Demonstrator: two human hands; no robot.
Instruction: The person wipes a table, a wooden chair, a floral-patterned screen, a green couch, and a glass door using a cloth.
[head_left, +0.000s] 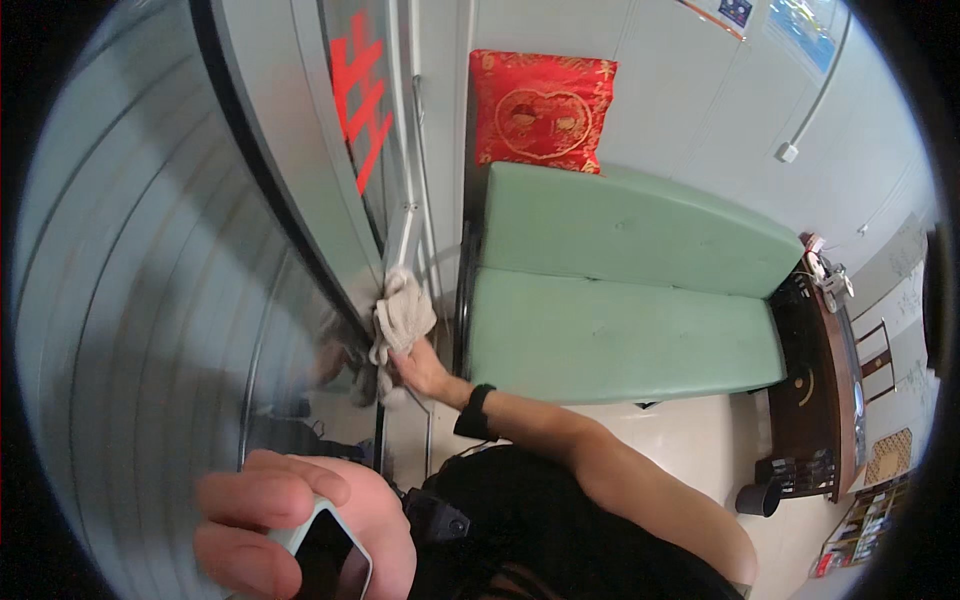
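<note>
My right hand (421, 369), with a black band on its wrist, is closed on a crumpled light grey cloth (405, 311). The cloth lies against the edge of a glass door or panel (187, 247) with a dark frame, and the glass mirrors the cloth and hand. Close to the camera at the lower left, my left hand (300, 517) has its fingers curled around a small pale-edged device (334, 555) with a dark screen. Red lettering (364, 105) shows on the glass above the cloth. A metal frame (409, 217) stands beside it.
A green padded sofa (622, 337) stands along the wall to the right, with a red patterned cushion (544, 112) at its far left end. Farther right are a dark wooden cabinet (806, 397), a black bin (757, 499) and a shelf of goods (866, 525).
</note>
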